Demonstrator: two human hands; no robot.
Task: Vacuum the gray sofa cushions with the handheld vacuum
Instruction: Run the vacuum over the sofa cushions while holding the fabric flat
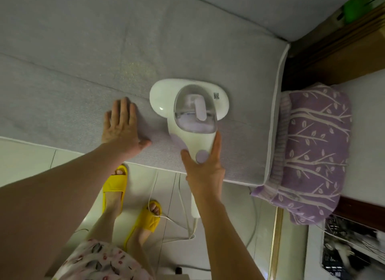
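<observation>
Right hand point(205, 171) has fingers wrapped round the handheld vacuum point(190, 113), head flat on the near right of the sofa cushion point(83, 71); left hand point(121, 127) lies open, I reckon smoothing fabric.

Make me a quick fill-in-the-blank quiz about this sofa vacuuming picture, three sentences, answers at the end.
1. The right hand grips the vacuum by its ____.
2. The left hand lies flat on the ____ cushion.
3. The slippers on the floor are ____.

Answers: handle; gray; yellow
</observation>
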